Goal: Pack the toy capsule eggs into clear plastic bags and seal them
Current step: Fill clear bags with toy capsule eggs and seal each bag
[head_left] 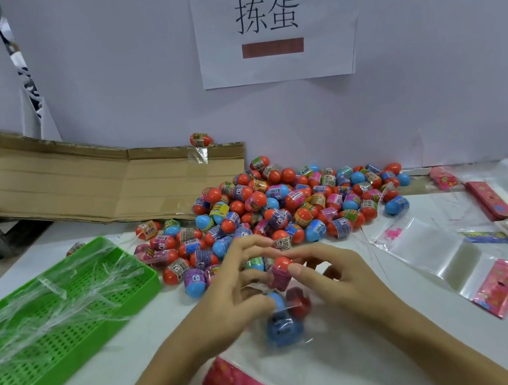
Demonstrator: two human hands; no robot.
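Hands [283, 289] pinch rounded glossy egg [280, 270] over crinkly (clear) bag [274, 351].

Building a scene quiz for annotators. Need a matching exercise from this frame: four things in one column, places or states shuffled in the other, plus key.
Things
1. green tray
2. lone egg
3. right hand
4. empty bag

Places or states
A. on the cardboard's top edge by the wall
B. flat on the table, right of the hands
C. holds clear plastic strips, left of the hands
D. pinches a red-topped egg

Pairs: 1-C, 2-A, 3-D, 4-B
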